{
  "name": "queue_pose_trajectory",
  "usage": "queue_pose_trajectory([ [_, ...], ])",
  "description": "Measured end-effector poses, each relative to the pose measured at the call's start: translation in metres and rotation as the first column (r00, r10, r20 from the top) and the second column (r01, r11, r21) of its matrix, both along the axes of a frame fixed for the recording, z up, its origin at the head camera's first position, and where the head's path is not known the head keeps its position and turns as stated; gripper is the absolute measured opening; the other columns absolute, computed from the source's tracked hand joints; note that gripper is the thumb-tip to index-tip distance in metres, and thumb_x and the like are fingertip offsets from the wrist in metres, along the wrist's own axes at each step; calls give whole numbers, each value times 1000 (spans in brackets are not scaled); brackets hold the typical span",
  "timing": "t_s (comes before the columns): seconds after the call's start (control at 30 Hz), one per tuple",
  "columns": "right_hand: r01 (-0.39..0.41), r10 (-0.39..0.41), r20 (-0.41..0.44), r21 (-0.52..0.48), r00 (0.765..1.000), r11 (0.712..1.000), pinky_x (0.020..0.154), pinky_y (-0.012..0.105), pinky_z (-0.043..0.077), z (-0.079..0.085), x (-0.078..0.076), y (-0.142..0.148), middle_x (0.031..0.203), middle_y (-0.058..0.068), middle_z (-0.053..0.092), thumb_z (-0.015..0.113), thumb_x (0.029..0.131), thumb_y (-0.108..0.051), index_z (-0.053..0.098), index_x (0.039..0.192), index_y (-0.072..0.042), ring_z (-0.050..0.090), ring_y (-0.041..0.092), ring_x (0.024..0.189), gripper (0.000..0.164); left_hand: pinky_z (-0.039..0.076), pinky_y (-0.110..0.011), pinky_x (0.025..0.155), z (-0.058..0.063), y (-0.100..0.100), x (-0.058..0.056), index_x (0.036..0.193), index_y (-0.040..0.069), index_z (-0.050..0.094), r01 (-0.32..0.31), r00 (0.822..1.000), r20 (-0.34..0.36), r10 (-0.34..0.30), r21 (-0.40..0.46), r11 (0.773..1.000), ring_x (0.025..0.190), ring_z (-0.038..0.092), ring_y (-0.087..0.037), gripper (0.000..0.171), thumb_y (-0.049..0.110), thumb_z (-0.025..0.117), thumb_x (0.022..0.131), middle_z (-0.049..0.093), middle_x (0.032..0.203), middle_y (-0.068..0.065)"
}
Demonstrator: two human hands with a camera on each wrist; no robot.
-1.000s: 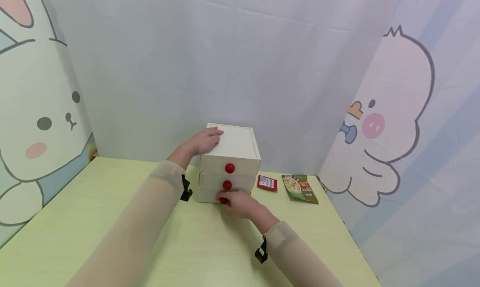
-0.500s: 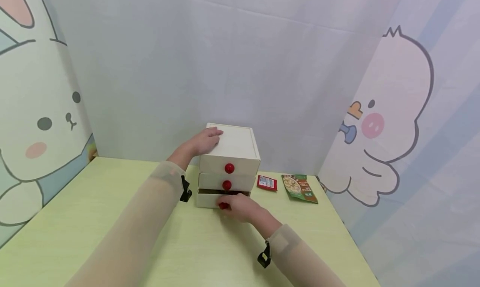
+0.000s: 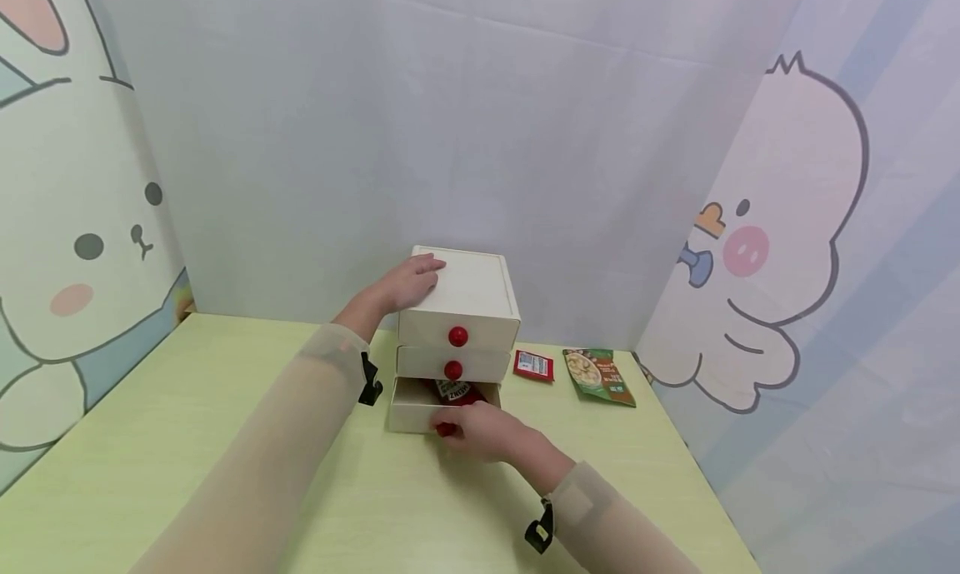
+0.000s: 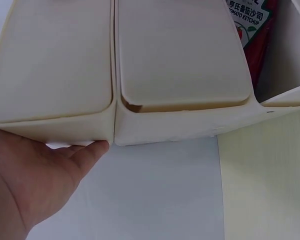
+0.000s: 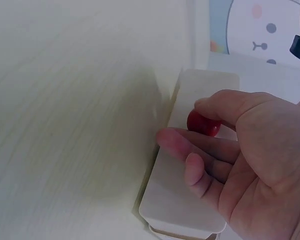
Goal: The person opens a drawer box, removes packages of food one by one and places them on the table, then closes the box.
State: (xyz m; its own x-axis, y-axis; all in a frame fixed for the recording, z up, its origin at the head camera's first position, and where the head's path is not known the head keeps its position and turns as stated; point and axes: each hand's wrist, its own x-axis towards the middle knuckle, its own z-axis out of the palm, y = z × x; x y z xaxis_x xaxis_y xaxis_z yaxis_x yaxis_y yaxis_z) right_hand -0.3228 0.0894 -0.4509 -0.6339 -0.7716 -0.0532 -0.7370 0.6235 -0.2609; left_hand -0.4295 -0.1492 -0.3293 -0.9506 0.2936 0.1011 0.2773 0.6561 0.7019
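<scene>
A white chest of small drawers (image 3: pixel 468 287) with red round knobs stands at the back of the table. My left hand (image 3: pixel 407 284) rests on its top left edge, fingers spread over the top; in the left wrist view the hand (image 4: pixel 35 175) lies along the chest's side. My right hand (image 3: pixel 483 428) pinches the red knob (image 5: pixel 203 123) of the bottom drawer (image 3: pixel 411 418) between thumb and fingers. That drawer stands partly pulled out. Inside it lies a red ketchup packet (image 3: pixel 454 391), its label also showing in the left wrist view. The upper two drawers are closed.
Right of the chest lie a small red packet (image 3: pixel 534 366) with a white label and a green and brown food pouch (image 3: pixel 600 376). The pale green table (image 3: pixel 187 441) meets a grey curtain behind and printed curtains at both sides.
My right hand has drawn the bottom drawer out toward me, from closed to partly open, and the ketchup packet has come into view. The left hand has stayed on the chest.
</scene>
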Motion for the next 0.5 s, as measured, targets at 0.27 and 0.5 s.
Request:
queue_pose_trajectory([
  [0.27, 6, -6, 34, 8, 999, 1000, 70, 16, 47, 2, 11, 0, 92, -11, 64, 72, 107, -18, 74, 126, -24, 55, 2, 76, 19, 12, -61, 139, 0, 0, 2, 172, 11, 39, -1, 1000, -4, 1, 5, 1000, 173, 10, -39, 60, 31, 32, 116, 16, 186, -14],
  [0.5, 18, -18, 32, -4, 999, 1000, 74, 16, 49, -2, 16, 0, 97, -13, 66, 72, 107, -19, 74, 126, -25, 57, 1, 81, 20, 12, -61, 139, -2, -1, 1, 171, 11, 39, -1, 1000, -18, 1, 0, 1000, 173, 10, -39, 60, 31, 31, 115, 17, 185, -14],
])
